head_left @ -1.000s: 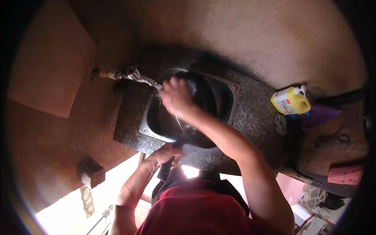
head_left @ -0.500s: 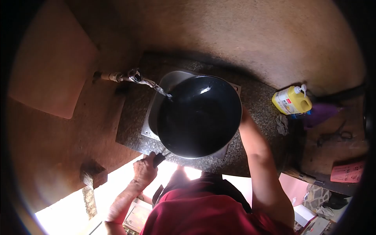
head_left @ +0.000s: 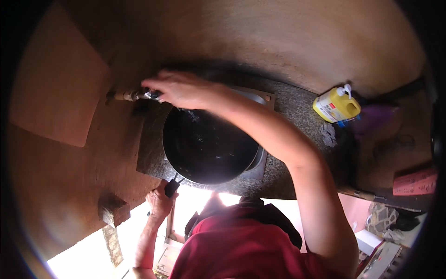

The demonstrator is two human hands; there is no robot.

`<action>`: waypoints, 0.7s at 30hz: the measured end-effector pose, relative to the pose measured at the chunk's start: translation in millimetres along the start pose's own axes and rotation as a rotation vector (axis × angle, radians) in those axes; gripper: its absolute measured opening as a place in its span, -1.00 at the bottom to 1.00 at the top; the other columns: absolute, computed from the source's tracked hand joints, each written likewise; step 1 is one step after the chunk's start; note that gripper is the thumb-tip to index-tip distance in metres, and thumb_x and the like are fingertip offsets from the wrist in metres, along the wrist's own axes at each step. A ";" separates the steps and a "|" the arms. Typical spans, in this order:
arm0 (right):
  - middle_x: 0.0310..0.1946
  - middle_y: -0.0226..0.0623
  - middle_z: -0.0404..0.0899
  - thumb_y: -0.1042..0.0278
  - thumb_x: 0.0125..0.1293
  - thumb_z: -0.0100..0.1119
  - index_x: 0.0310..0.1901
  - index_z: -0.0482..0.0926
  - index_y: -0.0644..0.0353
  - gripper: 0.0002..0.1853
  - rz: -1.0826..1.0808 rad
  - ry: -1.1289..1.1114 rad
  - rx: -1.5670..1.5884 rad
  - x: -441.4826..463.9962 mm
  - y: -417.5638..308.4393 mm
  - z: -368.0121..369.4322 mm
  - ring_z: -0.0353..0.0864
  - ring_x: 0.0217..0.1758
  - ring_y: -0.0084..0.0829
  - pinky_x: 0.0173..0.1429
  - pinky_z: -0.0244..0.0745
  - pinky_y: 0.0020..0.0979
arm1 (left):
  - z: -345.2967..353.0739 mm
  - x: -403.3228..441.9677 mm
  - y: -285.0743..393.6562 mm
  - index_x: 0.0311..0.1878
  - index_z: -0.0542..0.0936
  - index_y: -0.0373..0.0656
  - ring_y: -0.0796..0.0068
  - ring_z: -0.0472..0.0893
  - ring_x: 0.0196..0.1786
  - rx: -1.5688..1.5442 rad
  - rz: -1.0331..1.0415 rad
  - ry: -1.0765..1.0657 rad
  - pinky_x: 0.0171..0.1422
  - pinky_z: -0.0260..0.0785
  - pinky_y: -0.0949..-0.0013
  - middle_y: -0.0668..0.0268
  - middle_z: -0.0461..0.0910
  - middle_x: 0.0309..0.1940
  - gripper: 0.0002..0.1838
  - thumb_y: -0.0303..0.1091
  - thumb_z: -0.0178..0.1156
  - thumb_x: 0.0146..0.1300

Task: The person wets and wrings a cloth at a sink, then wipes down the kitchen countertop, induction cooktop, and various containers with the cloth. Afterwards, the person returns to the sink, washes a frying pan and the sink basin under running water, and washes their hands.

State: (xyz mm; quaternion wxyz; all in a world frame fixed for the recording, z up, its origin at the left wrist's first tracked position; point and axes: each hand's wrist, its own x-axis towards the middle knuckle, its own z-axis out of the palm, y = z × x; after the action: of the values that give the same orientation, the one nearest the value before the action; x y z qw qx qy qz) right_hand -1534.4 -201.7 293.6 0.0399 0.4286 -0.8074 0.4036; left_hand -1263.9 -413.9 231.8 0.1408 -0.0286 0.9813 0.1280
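A dark wok point(head_left: 209, 153) sits over the metal sink point(head_left: 260, 97), with streaks of splashing water inside it. At the near left of the wok, my left hand point(head_left: 159, 199) is closed around its black handle point(head_left: 172, 187). My right hand point(head_left: 181, 90) reaches across the wok to the wall tap point(head_left: 151, 95), its fingers closed on the tap's top. That hand hides most of the spout. A stream of water falls just below it into the wok.
On the speckled stone counter point(head_left: 297, 109) to the right stand a yellow pump bottle point(head_left: 335, 106) and a crumpled grey cloth point(head_left: 328, 134). Purple cloth point(head_left: 374, 120) and a pink box point(head_left: 415, 182) lie farther right. Brown walls rise behind and left.
My right hand has left the wok's right rim and moved across to the tap. The wok has shifted left and toward me, with my left hand still on its handle.
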 end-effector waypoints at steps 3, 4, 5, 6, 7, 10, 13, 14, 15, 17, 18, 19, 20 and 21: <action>-0.23 -0.22 0.54 0.20 0.25 0.16 -0.17 0.51 0.09 -0.79 0.451 -0.158 0.353 21.7 -15.8 -2.4 0.51 -0.05 -0.26 0.01 0.42 -0.23 | -1.5 -0.5 5.7 -0.17 0.55 -0.06 0.08 0.63 -0.27 -0.121 0.046 -0.081 -0.16 0.42 0.11 0.21 0.64 -0.40 -0.49 -0.16 0.52 -0.23; -0.29 -0.22 0.53 0.18 0.24 0.13 -0.27 0.50 0.10 -0.81 0.253 -0.167 0.064 25.3 -14.1 -4.7 0.51 -0.09 -0.25 -0.03 0.40 -0.20 | 2.0 1.6 3.5 -0.22 0.56 -0.08 0.12 0.64 -0.30 -0.205 0.051 -0.129 -0.18 0.44 0.15 0.21 0.64 -0.41 -0.51 -0.18 0.53 -0.26; -0.30 -0.20 0.53 0.17 0.24 0.08 -0.29 0.51 0.12 -0.80 0.155 -0.221 -0.098 33.1 -7.0 0.7 0.51 -0.12 -0.23 -0.06 0.40 -0.19 | -0.1 3.1 7.8 -0.24 0.56 -0.10 0.14 0.64 -0.31 -0.266 0.048 -0.190 -0.19 0.45 0.17 0.21 0.64 -0.42 -0.52 -0.19 0.53 -0.26; -0.32 -0.18 0.52 0.16 0.24 0.04 -0.30 0.51 0.15 -0.78 0.054 -0.282 -0.258 40.4 1.7 6.7 0.51 -0.14 -0.20 -0.08 0.40 -0.18 | -3.0 4.5 12.1 -0.26 0.56 -0.11 0.17 0.65 -0.32 -0.323 0.043 -0.252 -0.20 0.46 0.19 0.21 0.64 -0.42 -0.53 -0.20 0.53 -0.27; -0.32 -0.17 0.53 0.20 0.22 0.04 -0.32 0.51 0.16 -0.79 0.012 -0.137 -0.265 39.7 2.0 11.3 0.52 -0.15 -0.19 -0.10 0.41 -0.16 | -1.6 5.8 14.1 -0.29 0.56 -0.14 0.29 0.64 -0.35 -0.381 0.029 -0.293 -0.19 0.46 0.24 0.24 0.64 -0.44 -0.57 -0.24 0.52 -0.25; -0.36 -0.14 0.57 0.33 0.07 0.13 -0.37 0.53 0.16 -0.88 -0.005 0.295 -0.304 40.5 13.8 67.2 0.56 -0.21 -0.12 -0.14 0.42 -0.11 | 11.0 12.4 13.6 -0.31 0.52 -0.22 0.56 0.48 -0.56 -0.706 -0.012 -0.567 -0.49 0.35 0.41 0.37 0.51 -0.59 -0.63 -0.38 0.47 -0.19; -0.41 -0.12 0.61 0.10 0.17 0.18 -0.26 0.58 0.25 -0.67 0.263 -0.161 -0.331 44.1 -31.2 8.1 0.61 -0.25 -0.17 -0.16 0.46 -0.10 | -6.2 10.7 45.1 -0.31 0.48 -0.22 0.59 0.40 -0.67 -0.955 -0.180 -0.783 -0.62 0.21 0.48 0.39 0.44 -0.64 -0.65 -0.48 0.42 -0.18; -0.37 -0.12 0.63 -0.03 0.18 0.21 -0.18 0.57 0.29 -0.55 0.361 -0.334 -0.282 44.3 -48.4 -23.7 0.62 -0.21 -0.19 -0.14 0.48 -0.12 | -5.4 13.4 51.0 -0.32 0.47 -0.21 0.59 0.38 -0.69 -1.013 -0.181 -0.809 -0.64 0.19 0.49 0.39 0.42 -0.65 -0.66 -0.51 0.40 -0.19; -0.31 -0.11 0.64 -0.11 0.16 0.23 -0.08 0.54 0.29 -0.44 0.495 -0.282 -0.288 36.0 -64.8 -44.7 0.62 -0.17 -0.20 -0.08 0.48 -0.14 | -4.6 13.0 54.0 -0.33 0.46 -0.21 0.58 0.36 -0.71 -1.069 -0.191 -0.839 -0.66 0.18 0.50 0.39 0.41 -0.67 -0.67 -0.54 0.38 -0.19; -0.19 -0.08 0.63 -0.19 0.16 0.22 0.09 0.46 0.29 -0.32 0.659 -0.065 -0.136 -2.1 -63.4 -70.9 0.62 -0.11 -0.21 0.04 0.47 -0.17 | -5.5 11.8 59.6 -0.38 0.43 -0.19 0.57 0.30 -0.76 -1.169 -0.266 -0.907 -0.69 0.14 0.50 0.39 0.34 -0.71 -0.69 -0.60 0.33 -0.23; -0.13 -0.07 0.61 -0.18 0.19 0.19 0.15 0.42 0.28 -0.30 0.681 0.101 0.015 -27.4 -45.7 -86.4 0.62 -0.08 -0.21 0.09 0.47 -0.17 | -5.3 12.0 58.9 -0.38 0.43 -0.19 0.57 0.30 -0.76 -1.214 -0.280 -0.947 -0.69 0.13 0.50 0.39 0.34 -0.71 -0.69 -0.60 0.33 -0.23; -0.01 -0.09 0.56 -0.10 0.25 0.16 0.17 0.42 0.23 -0.38 0.734 0.145 -0.206 -60.6 -43.4 -116.3 0.59 -0.01 -0.23 0.13 0.46 -0.20 | -4.6 13.5 56.9 -0.38 0.43 -0.19 0.57 0.29 -0.77 -1.261 -0.294 -0.984 -0.69 0.13 0.50 0.38 0.34 -0.71 -0.69 -0.59 0.32 -0.24; 0.07 -0.12 0.51 -0.06 0.27 0.14 0.17 0.44 0.16 -0.44 0.896 0.140 -0.015 -98.9 -43.1 -155.4 0.52 0.12 -0.25 0.21 0.40 -0.20 | -3.9 14.9 55.3 -0.39 0.42 -0.20 0.57 0.29 -0.77 -1.311 -0.308 -1.019 -0.70 0.12 0.50 0.38 0.34 -0.70 -0.69 -0.59 0.32 -0.24; 0.10 -0.14 0.49 -0.02 0.27 0.15 0.18 0.44 0.12 -0.47 0.968 0.268 -0.319 -141.0 3.5 -166.4 0.47 0.17 -0.26 0.27 0.34 -0.20 | -3.5 15.1 54.5 -0.39 0.42 -0.20 0.56 0.30 -0.77 -1.315 -0.291 -1.039 -0.70 0.13 0.50 0.37 0.35 -0.69 -0.69 -0.59 0.30 -0.25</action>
State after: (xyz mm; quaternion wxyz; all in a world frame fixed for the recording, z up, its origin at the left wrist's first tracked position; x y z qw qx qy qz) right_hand -1495.0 6.5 345.3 0.0164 -0.0602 -0.9521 0.2992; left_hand -1284.3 -362.5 244.1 0.5431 -0.1682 0.5046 0.6498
